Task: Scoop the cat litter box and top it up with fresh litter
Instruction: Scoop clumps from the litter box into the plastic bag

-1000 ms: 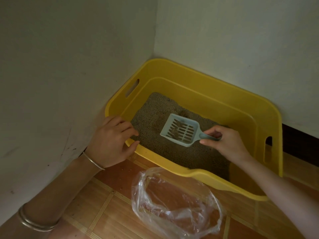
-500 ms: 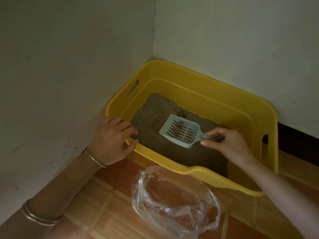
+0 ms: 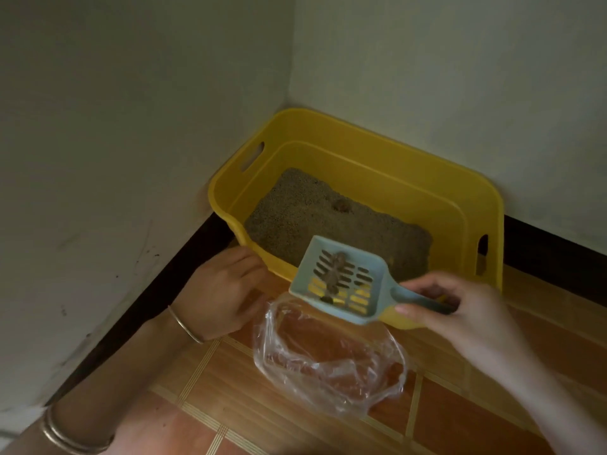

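The right hand (image 3: 460, 310) is gripping the scoop (image 3: 341, 280) by its handle, thumb and fingers wrapped round it. The blade is running up and leftward from the fingertips, with brown clumps (image 3: 333, 274) sitting on the slots. The open bag (image 3: 328, 356) is lying just below and left of those fingers, under the blade's front lip. A tip forward looks likely. The left hand (image 3: 220, 290) is resting by the box (image 3: 377, 165), fingers loosely curled, apparently gripping nothing.

R hand (image 3: 460, 310) holds scoop (image 3: 341, 280) w/ clumps (image 3: 335, 274) — over box (image 3: 394, 165) rim, near bag (image 3: 328, 356)
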